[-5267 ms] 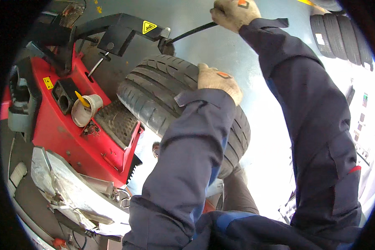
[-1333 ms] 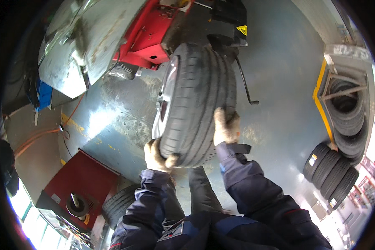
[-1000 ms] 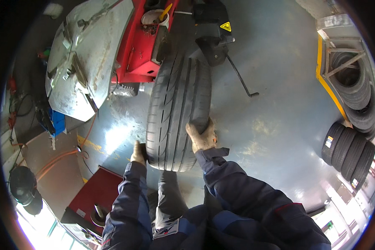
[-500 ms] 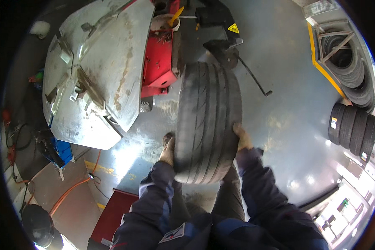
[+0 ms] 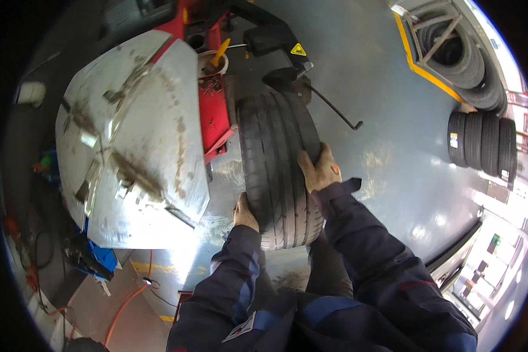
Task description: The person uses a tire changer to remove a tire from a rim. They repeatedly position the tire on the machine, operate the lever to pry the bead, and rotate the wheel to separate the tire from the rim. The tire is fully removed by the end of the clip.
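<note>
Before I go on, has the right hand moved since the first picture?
Yes. Judged against the lever on the red machine, the right hand has come off it and down the view, onto the tyre.

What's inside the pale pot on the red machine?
A yellow handle slants up out of the pot. Whatever lies at the bottom is hidden from view.

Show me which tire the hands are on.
The tire beside the red machine, with left hand and right hand on it; the tire row and racked tires at right have none.
</note>
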A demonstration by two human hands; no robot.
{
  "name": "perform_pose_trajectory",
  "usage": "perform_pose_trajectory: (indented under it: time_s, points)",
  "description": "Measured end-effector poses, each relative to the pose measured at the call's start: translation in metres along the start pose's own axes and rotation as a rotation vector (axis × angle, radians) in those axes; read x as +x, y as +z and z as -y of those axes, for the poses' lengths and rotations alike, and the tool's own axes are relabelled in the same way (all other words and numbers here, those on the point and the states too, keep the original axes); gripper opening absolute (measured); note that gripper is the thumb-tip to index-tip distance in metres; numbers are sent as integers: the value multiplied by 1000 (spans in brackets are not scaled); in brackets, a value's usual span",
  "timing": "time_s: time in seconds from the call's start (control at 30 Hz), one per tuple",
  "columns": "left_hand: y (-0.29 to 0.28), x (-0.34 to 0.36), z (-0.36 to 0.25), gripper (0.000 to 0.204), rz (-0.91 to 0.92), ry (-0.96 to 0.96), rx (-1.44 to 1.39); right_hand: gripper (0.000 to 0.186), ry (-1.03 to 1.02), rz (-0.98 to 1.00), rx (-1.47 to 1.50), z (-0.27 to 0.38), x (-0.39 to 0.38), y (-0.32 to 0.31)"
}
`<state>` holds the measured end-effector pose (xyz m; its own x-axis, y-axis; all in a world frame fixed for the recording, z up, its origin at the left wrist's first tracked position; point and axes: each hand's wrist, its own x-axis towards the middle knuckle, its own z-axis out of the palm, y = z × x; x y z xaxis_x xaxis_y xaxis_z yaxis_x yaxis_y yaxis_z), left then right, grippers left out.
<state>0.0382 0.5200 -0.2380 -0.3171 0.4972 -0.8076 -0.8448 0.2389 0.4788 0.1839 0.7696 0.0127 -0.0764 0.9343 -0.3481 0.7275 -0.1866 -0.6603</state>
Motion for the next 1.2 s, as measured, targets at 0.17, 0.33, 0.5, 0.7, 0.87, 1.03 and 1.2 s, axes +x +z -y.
perform_pose_trajectory:
  time_s: [0.17,0.33,0.5,0.7,0.87,1.03,1.2]
  points:
    - [151,8,-128,46,-30,318,177,79,85,105,-74,20,129,-4]
    - [279,-55,-184,68,8,1277,1841,83,71,125,-68,31,172,2]
    - [327,-73,-173,75,109,1241,2077,77,193,172,308,-12,175,-16]
    - [305,-66,-183,75,212,1301,2097,72,222,159,-291,-201,250,-104]
    - [306,-70,-185,76,192,1238,2158,65,330,331,-382,-254,291,-88]
    - [310,-68,-187,80,256,1248,2141,38,181,392,-619,-238,305,-90]
    - [313,-68,-187,77,289,1258,2147,21,-539,286,-919,-175,319,-154]
